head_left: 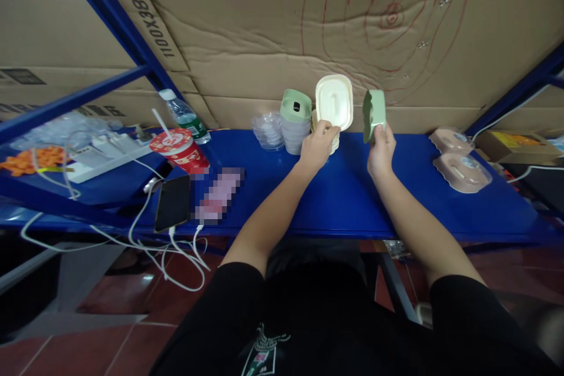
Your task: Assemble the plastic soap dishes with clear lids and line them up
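My left hand [319,148] is closed on the lower edge of a cream plastic lid [333,100], a rounded square held upright above the shelf. In my right hand [382,150] is a green plastic piece [374,114] with a wavy edge, turned side-on and gripped at its bottom. The two pieces are apart from each other. Just left of my left hand stands a stack of cups [293,132] topped by a green piece [296,107] with a dark slot. Clear plastic bowls [267,130] are nested beside it. More cream pieces are partly hidden behind my left hand.
Two pink pieces with clear covers [462,173] lie at the right. On the left are a red cup with a straw [180,150], a water bottle [187,117], a phone [173,204] and a power strip [106,158]. Charging cables [171,258] hang over the front edge. Cardboard [247,41] walls the back.
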`<state>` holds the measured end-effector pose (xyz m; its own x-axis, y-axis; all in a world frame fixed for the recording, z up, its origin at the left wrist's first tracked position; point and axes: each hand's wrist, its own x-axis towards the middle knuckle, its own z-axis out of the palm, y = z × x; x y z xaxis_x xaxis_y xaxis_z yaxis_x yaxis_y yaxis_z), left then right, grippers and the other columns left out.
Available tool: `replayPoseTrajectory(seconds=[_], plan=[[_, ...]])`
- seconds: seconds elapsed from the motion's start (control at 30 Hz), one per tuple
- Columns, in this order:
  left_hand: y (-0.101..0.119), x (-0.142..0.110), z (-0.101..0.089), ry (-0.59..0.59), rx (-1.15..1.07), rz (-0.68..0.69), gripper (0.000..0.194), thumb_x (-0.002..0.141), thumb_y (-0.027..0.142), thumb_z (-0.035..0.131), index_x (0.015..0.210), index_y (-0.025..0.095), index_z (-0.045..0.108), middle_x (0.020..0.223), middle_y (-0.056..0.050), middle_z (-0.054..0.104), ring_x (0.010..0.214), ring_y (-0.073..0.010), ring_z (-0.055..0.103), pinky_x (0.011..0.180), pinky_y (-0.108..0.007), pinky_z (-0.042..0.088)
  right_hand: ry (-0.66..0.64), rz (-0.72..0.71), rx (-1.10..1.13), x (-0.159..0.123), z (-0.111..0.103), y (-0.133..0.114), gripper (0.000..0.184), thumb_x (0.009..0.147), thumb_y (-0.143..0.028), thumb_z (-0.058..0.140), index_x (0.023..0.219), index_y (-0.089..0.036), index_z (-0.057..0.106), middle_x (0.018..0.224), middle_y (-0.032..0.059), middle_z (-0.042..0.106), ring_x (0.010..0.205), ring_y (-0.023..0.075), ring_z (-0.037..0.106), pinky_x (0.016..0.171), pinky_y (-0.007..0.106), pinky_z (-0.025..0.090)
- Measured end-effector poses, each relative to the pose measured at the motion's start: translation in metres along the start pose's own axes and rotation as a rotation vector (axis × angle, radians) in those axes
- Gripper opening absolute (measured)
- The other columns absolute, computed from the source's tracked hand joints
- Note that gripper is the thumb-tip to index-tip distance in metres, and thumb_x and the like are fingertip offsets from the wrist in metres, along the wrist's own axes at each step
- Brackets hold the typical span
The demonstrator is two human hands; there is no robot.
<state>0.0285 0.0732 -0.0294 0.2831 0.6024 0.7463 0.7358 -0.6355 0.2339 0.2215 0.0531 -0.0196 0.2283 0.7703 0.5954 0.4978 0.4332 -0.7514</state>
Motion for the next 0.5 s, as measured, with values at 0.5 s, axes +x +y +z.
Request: replayPoseTrajectory(seconds=[0.5], plan=[[0.003,0.007,-0.006,-0.181,0.156,-0.191,0.046,0.110,0.020,0.051,0.152,0.027,0.067,0.149,-0.013,0.064,0.104,-0.0243,0.078,0.081,-0.036,0.067,-0.039,-0.188,-0.070,-0.005,0.008,0.037,0.077,0.097,-0.083,0.048,0.155,-0.033,0.060,0.157,0.0150,0.057,0.152,0.0373,0.050,0.128,0.066,0.041]])
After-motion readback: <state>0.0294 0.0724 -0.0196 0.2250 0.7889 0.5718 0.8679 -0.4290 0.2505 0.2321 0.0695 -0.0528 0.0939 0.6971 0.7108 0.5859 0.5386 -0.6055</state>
